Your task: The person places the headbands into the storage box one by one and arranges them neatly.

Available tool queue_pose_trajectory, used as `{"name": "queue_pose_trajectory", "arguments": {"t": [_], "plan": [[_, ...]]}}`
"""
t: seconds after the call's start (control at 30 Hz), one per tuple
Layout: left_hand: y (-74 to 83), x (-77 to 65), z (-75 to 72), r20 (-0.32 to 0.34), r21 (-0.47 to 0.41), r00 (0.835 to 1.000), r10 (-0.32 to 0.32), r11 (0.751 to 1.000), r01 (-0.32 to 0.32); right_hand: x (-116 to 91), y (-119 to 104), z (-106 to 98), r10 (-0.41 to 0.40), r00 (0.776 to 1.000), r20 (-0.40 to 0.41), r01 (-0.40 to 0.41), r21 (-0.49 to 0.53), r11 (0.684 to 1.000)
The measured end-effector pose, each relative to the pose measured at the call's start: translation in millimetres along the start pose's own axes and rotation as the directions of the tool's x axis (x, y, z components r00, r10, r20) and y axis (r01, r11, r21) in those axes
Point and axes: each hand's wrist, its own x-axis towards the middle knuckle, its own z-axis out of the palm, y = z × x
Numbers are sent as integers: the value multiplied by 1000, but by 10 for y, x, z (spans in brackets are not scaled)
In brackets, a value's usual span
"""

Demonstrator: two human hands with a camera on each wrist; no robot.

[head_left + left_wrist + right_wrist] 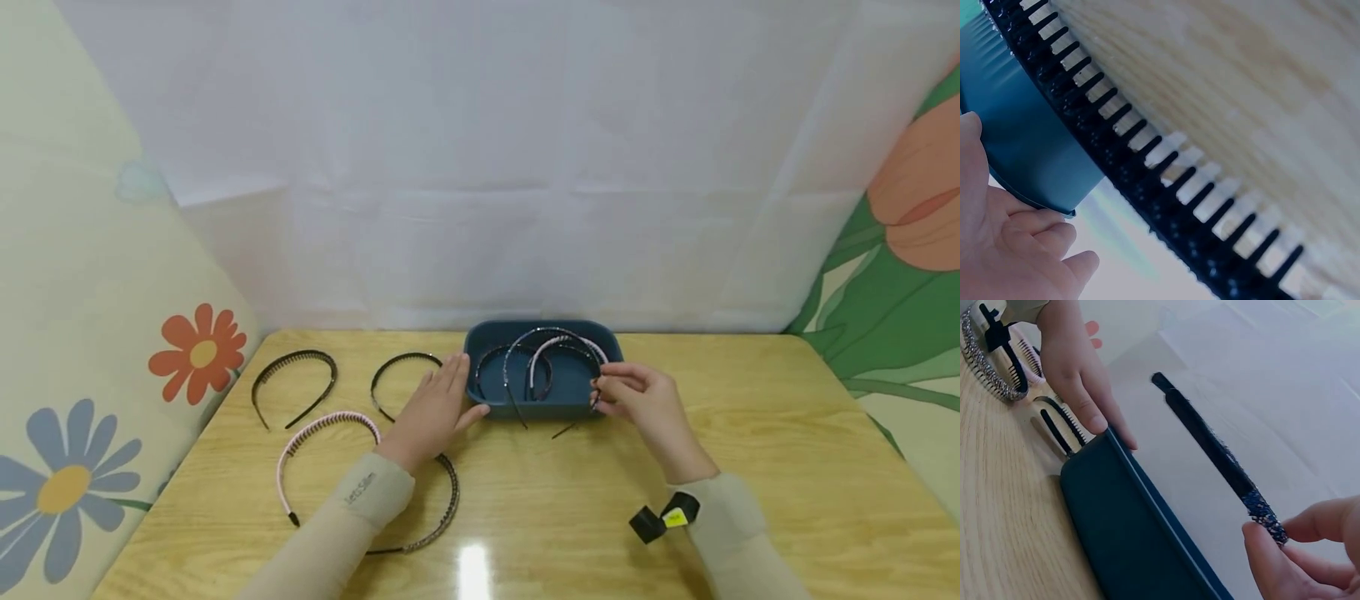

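Observation:
Over the blue bin (555, 412), my right hand (637, 400) pinches a dark glittery headband (1210, 437) between thumb and fingertips. In the right wrist view its two tips point up and away from that hand. A pink toothed headband (535, 360) and a dark headband (489, 353) lie inside the bin. My left hand (435, 408) rests against the bin's left end, its fingers extended along the side and the thumb spread toward the front corner. Close to the left wrist camera, a black toothed headband (1116, 161) crosses in front of the bin.
To the left on the wooden table (540, 517) lie a black toothed headband (298, 355), another black headband (397, 358) partly behind my left hand, a pink one (330, 418) and a glittery one (454, 492) under my left forearm. A white cloth (480, 208) hangs behind.

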Motion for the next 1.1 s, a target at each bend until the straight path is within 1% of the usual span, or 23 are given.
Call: {"name": "queue_pose_trajectory", "arguments": {"t": [0.13, 0.3, 0.47, 0.77, 0.93, 1.1], "plan": [[30, 15, 10, 7, 3, 1000, 3, 1000, -3, 62, 27, -18, 12, 999, -34, -11, 37, 999], [82, 44, -3, 22, -1, 1000, 3, 1000, -3, 161, 24, -44, 15, 999, -52, -13, 34, 999], [92, 49, -6, 18, -3, 1000, -5, 1000, 5, 293, -12, 19, 23, 998, -62, -20, 49, 999], [110, 109, 28, 14, 14, 1000, 18, 1000, -19, 457, -3, 46, 5, 995, -98, -1, 40, 999], [111, 104, 8, 16, 8, 1000, 18, 1000, -18, 521, 23, 88, -3, 995, -105, 6, 33, 999], [110, 97, -10, 23, 12, 1000, 17, 1000, -17, 578, 63, 138, -11, 994, -112, 10, -3, 1000]]}}
